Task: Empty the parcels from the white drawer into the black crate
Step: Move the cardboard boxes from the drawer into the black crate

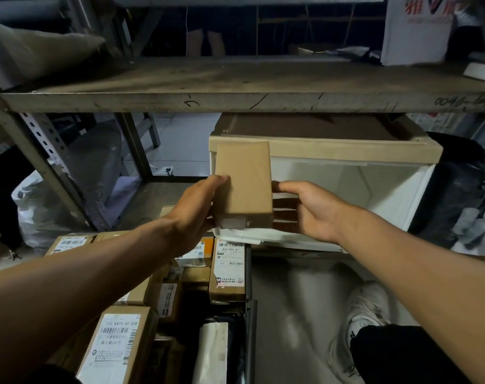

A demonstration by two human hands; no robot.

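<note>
Parcels — one brown cardboard box (244, 184) clasped by left hand (197, 206) and right hand (310, 209) above the white drawer (346, 184), black crate (251, 300) at seven o'clock — probably mid-transfer.

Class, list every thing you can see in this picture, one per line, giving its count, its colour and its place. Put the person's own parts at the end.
brown parcel: one, plain brown, held up in front of the drawer
white drawer: one, white with a beige top frame, under the shelf, right of centre
black crate: one, black, lower left, only its right wall shows
labelled parcels: many, brown with white labels, piled in the crate
wooden shelf: one, grey-brown, across the top
metal upright: one, grey, perforated, left
plastic bag: one, whitish, on the floor at left
white shoe: one, lower right
left hand: grips the parcel's left side
right hand: fingers under the parcel's right side
</note>
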